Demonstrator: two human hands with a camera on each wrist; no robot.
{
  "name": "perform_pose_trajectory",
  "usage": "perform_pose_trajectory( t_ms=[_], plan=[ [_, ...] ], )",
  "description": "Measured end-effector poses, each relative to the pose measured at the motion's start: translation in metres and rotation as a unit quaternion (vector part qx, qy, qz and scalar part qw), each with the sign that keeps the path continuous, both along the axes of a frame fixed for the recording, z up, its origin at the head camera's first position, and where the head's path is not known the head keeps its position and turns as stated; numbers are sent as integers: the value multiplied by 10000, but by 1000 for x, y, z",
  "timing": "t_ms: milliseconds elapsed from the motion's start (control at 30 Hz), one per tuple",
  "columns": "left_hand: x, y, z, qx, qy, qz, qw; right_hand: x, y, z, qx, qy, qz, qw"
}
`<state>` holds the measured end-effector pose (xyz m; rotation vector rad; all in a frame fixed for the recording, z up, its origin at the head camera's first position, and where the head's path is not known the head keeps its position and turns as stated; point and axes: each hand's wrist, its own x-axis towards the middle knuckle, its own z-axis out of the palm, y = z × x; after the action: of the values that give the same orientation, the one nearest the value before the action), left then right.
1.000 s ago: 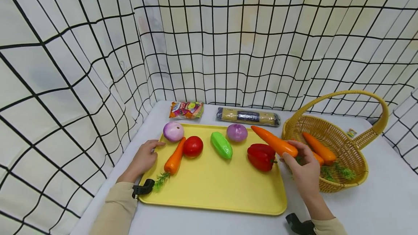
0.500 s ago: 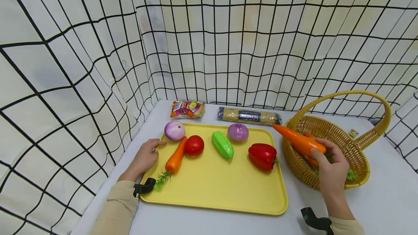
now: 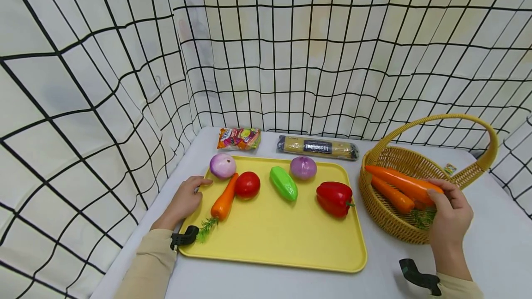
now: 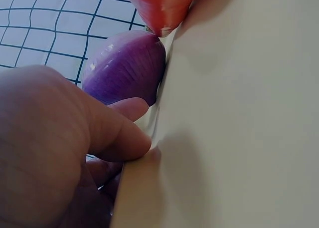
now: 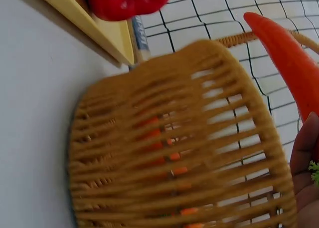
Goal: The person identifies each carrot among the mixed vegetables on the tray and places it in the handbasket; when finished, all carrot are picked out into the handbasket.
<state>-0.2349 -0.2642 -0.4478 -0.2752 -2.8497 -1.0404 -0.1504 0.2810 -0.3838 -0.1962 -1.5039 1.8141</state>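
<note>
My right hand (image 3: 450,213) holds a toy carrot (image 3: 401,183) by its thick end, over the wicker basket (image 3: 374,218). In the right wrist view this carrot (image 5: 286,58) points up past the basket's rim, its leafy top partly behind the fingers. Other carrots (image 3: 392,195) lie inside the basket below. At the left side of the yellow tray (image 3: 270,243), my left hand (image 3: 187,200) grips the rim. The left wrist view has that hand (image 4: 79,138) with a fingertip on the rim and other fingers below it, close to a purple onion (image 4: 127,68).
On the tray lie an onion (image 3: 222,165), a carrot (image 3: 224,200), a tomato (image 3: 247,185), a green cucumber-like vegetable (image 3: 284,183), a purple onion (image 3: 303,168) and a red bell pepper (image 3: 334,199). Behind stand a colourful packet (image 3: 238,139) and a pasta pack (image 3: 317,146). The basket's handle (image 3: 440,116) arches up.
My right hand has carried the carrot rightward from beside the bell pepper to over the basket, and the carrot lies flatter. The left hand stays at the tray's rim.
</note>
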Motion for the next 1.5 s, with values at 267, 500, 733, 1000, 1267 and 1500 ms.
perform_pose_trajectory(
  t_ms=[267,500,733,1000,1267,1500],
  plan=[
    [-1,0,0,-14,102,-35,9999,-1,17,-1,-310,-40,-321,9990],
    [-1,0,0,5,122,-29,9999,-5,25,-3,-498,-380,-627,9961],
    [-2,2,1,-24,34,10,10000,-6,24,-8,1083,-2393,-766,9618],
    [-2,1,2,44,-92,13,9999,-9,22,-11,2535,-3215,-764,9092],
    [-1,1,2,45,-65,0,10000,-8,22,-11,3053,-3406,-533,8877],
    [-1,1,2,7,-25,-16,10000,-8,23,-12,3364,-3538,-297,8722]
  ],
)
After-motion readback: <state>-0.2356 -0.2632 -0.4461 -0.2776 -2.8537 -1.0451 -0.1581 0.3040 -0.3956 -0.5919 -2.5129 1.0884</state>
